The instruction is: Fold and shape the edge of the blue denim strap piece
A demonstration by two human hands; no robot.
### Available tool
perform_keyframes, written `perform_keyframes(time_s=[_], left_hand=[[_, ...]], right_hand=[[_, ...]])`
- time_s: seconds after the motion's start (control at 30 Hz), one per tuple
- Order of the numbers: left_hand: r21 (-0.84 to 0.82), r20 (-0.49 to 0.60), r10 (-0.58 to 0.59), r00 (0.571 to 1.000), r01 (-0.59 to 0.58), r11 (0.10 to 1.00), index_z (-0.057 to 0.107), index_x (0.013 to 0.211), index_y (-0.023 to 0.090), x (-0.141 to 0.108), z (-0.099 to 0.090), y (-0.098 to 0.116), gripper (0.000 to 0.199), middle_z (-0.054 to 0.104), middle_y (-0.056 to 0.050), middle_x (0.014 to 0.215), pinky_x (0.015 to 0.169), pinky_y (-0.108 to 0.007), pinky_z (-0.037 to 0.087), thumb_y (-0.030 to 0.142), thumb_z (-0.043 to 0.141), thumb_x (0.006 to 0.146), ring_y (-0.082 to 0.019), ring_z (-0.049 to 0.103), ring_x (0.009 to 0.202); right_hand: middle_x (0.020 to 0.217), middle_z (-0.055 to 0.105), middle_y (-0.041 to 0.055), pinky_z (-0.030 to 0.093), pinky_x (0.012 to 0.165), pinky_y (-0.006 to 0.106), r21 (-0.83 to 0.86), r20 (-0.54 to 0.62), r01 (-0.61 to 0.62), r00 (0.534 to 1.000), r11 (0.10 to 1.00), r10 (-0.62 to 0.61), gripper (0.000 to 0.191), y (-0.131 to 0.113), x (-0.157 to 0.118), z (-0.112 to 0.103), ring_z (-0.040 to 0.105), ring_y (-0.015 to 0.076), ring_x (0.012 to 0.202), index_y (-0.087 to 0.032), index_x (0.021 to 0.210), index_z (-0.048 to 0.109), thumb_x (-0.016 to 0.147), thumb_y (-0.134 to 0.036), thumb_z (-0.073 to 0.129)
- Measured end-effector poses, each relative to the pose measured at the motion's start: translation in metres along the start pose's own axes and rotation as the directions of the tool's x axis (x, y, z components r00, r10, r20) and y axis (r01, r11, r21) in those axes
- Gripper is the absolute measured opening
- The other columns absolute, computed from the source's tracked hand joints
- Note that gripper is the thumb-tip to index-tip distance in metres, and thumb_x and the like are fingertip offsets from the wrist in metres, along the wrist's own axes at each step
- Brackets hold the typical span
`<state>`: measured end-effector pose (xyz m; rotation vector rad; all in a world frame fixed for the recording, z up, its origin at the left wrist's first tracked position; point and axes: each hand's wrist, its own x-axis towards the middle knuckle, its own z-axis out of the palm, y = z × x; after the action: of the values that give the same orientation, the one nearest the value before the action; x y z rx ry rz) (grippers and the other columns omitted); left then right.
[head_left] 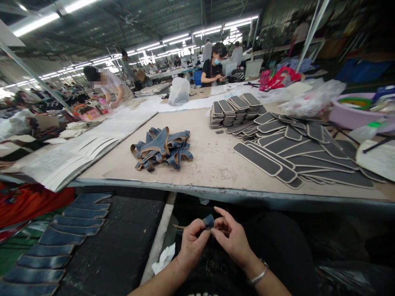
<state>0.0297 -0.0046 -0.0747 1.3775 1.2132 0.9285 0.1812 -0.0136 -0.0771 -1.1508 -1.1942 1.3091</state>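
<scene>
One curled blue piece [209, 221] in the left hand [191, 240], pinched between thumb and fingers, apparently to keep the bend from springing open. At its other side, the right hand [233, 237]: index finger raised, thumb close against the piece's edge, perhaps for steadying; whether gripping, impossible to tell. Ahead of the left hand, on the table [212, 164], a loose heap of blue cutouts [157, 144], probably within easy reach. Left of that hand, blue strips [63, 237] in a row along a black board [123, 230], likely to keep each separate. Ahead and right of the right hand, grey panels [257, 159], fanned and stacked, seemingly grouped by shape.
</scene>
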Motion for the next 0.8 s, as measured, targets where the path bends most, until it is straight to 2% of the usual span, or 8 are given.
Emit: perform_keyframes(time_s=[0.2, 0.33, 0.43, 0.53, 0.6, 0.67, 0.8], left_hand=[[0.013, -0.004, -0.014, 1.000, 0.014, 1.000, 0.058, 0.062, 0.015, 0.0013, 0.0037, -0.0014, 0.020, 0.043, 0.002, 0.065, 0.063, -0.024, 0.034, 0.027, 0.057, 0.079, -0.012, 0.041, 0.066], [0.021, -0.023, -0.009, 1.000, 0.009, 1.000, 0.057, 0.062, 0.015, 0.0021, 0.0063, -0.0049, 0.019, 0.046, 0.001, 0.067, 0.065, -0.024, 0.035, 0.027, 0.059, 0.077, -0.012, 0.044, 0.069], [-0.116, 0.021, -0.136, 0.991, 0.137, 0.984, 0.061, 0.073, 0.015, 0.0024, 0.0065, -0.0072, 0.012, 0.055, -0.001, 0.073, 0.067, -0.024, 0.038, 0.027, 0.062, 0.075, -0.013, 0.048, 0.072], [-0.257, 0.141, -0.267, 0.953, 0.295, 0.920, 0.064, 0.089, 0.013, 0.0026, 0.0057, -0.0059, 0.022, 0.063, -0.004, 0.079, 0.069, -0.025, 0.040, 0.027, 0.066, 0.072, -0.015, 0.054, 0.074], [-0.298, 0.166, -0.292, 0.942, 0.330, 0.896, 0.065, 0.092, 0.012, 0.0029, 0.0055, -0.0033, 0.027, 0.066, -0.007, 0.082, 0.073, -0.025, 0.042, 0.028, 0.069, 0.070, -0.016, 0.056, 0.077], [-0.320, 0.134, -0.307, 0.942, 0.334, 0.887, 0.066, 0.088, 0.011, 0.0034, 0.0057, -0.0012, 0.026, 0.067, -0.006, 0.081, 0.071, -0.024, 0.042, 0.030, 0.070, 0.069, -0.014, 0.057, 0.074], [-0.350, 0.069, -0.361, 0.930, 0.362, 0.864, 0.064, 0.069, 0.010, 0.0040, 0.0071, -0.0030, 0.023, 0.057, 0.000, 0.057, 0.052, -0.018, 0.032, 0.031, 0.072, 0.067, -0.005, 0.044, 0.052]], right_hand=[[0.072, 0.064, -0.0019, 0.051, 0.060, 0.026, -0.149, -0.077, 0.034, 0.996, 0.988, -0.046, 0.053, 0.0045, -0.0006, -0.0003, 0.059, 0.0148, 0.062, -0.020, 0.128, 0.044, 0.078, -0.022, 0.058], [0.069, 0.063, -0.0030, 0.052, 0.059, 0.025, -0.272, -0.104, 0.078, 0.988, 0.959, -0.110, 0.050, 0.0049, 0.0002, -0.0004, 0.058, 0.0137, 0.058, -0.020, 0.126, 0.049, 0.076, -0.019, 0.055], [0.067, 0.062, -0.0031, 0.052, 0.059, 0.025, -0.345, -0.116, 0.103, 0.982, 0.933, -0.151, 0.051, 0.0045, 0.0013, -0.0015, 0.058, 0.0133, 0.056, -0.018, 0.126, 0.050, 0.074, -0.018, 0.055], [0.064, 0.061, -0.0035, 0.051, 0.057, 0.024, -0.360, -0.126, 0.108, 0.979, 0.927, -0.163, 0.053, 0.0041, 0.0022, -0.0034, 0.056, 0.0129, 0.053, -0.015, 0.126, 0.049, 0.073, -0.018, 0.054], [0.062, 0.059, -0.0043, 0.051, 0.056, 0.023, -0.358, -0.119, 0.117, 0.978, 0.926, -0.170, 0.054, 0.0043, 0.0024, -0.0044, 0.055, 0.0122, 0.052, -0.015, 0.126, 0.050, 0.072, -0.017, 0.054], [0.062, 0.057, -0.0053, 0.049, 0.054, 0.023, -0.357, -0.103, 0.132, 0.978, 0.925, -0.179, 0.055, 0.0050, 0.0022, -0.0050, 0.053, 0.0112, 0.050, -0.017, 0.126, 0.051, 0.071, -0.016, 0.053], [0.061, 0.054, -0.0060, 0.047, 0.054, 0.023, -0.350, -0.083, 0.158, 0.977, 0.923, -0.198, 0.053, 0.0062, 0.0019, -0.0044, 0.050, 0.0109, 0.051, -0.021, 0.124, 0.054, 0.072, -0.015, 0.053]])
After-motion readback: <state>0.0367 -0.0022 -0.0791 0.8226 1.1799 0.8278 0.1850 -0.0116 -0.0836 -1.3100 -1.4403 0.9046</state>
